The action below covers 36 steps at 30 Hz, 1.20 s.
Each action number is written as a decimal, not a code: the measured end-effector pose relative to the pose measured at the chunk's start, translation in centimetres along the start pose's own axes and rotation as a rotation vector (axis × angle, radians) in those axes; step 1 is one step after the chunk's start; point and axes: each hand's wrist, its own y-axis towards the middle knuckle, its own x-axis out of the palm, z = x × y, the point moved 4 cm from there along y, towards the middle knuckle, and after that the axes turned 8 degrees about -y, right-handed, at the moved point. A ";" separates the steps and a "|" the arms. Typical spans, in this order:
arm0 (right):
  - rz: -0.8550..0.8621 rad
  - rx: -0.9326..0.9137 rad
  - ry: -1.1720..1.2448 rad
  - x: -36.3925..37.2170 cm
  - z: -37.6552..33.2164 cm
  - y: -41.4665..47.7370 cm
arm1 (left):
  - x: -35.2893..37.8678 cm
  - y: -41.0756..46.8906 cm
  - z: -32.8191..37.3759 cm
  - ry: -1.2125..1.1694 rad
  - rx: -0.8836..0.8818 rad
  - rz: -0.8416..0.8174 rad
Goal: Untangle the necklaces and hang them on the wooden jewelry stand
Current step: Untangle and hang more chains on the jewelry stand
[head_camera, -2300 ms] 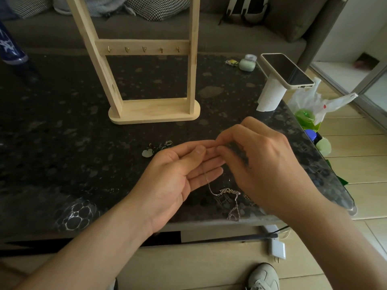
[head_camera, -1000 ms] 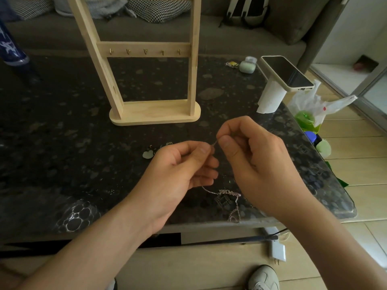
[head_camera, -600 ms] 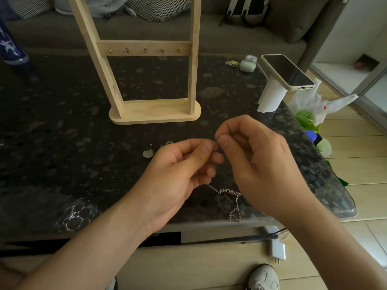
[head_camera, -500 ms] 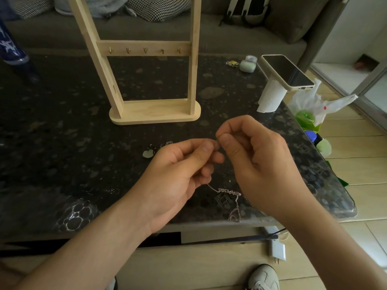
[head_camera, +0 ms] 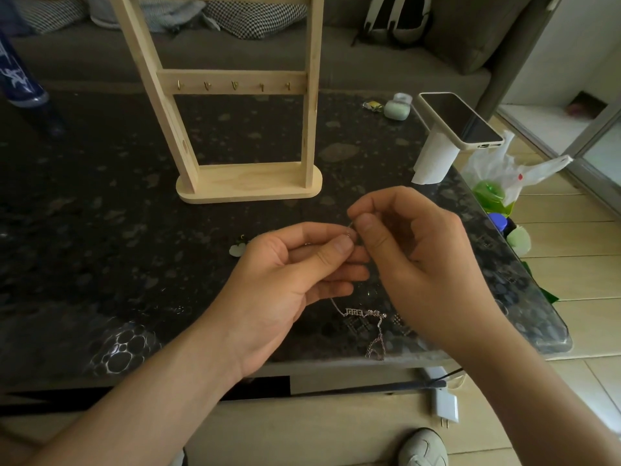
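Observation:
A thin silver necklace (head_camera: 363, 313) with a small pendant hangs down from my hands, and its lower loop lies near the table's front edge. My left hand (head_camera: 295, 274) pinches one end of the chain between thumb and forefinger. Just to its right, my right hand (head_camera: 413, 250) pinches the other end, fingertips almost touching. The wooden jewelry stand (head_camera: 248, 183) rises beyond my hands, its crossbar (head_camera: 232, 83) carrying several small bare hooks. A second necklace with a pale green pendant (head_camera: 236, 250) lies on the table, partly hidden behind my left hand.
The dark speckled table (head_camera: 100, 203) holds a phone (head_camera: 460, 121) resting on a white roll, and a small green jar (head_camera: 398, 107). A plastic bag (head_camera: 504, 169) with green items hangs off the right edge. A sofa (head_camera: 369, 65) runs behind the table.
My hands have stayed together at the chain's ends, shifting only slightly; the left fingers curled in from straighter. The hanging chain swayed a little.

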 end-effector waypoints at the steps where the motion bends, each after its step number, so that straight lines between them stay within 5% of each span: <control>1: 0.002 0.002 0.004 0.0 0.0 0.0 | 0.0 0.0 0.1 0.001 -0.002 0.002; 16: 0.076 -0.198 -0.178 -0.1 -1.2 -0.3 | -0.3 -0.1 0.6 0.159 0.031 0.122; 36: -0.010 -0.110 -0.241 0.7 -0.2 -0.3 | -1.5 0.8 0.9 0.599 0.200 0.088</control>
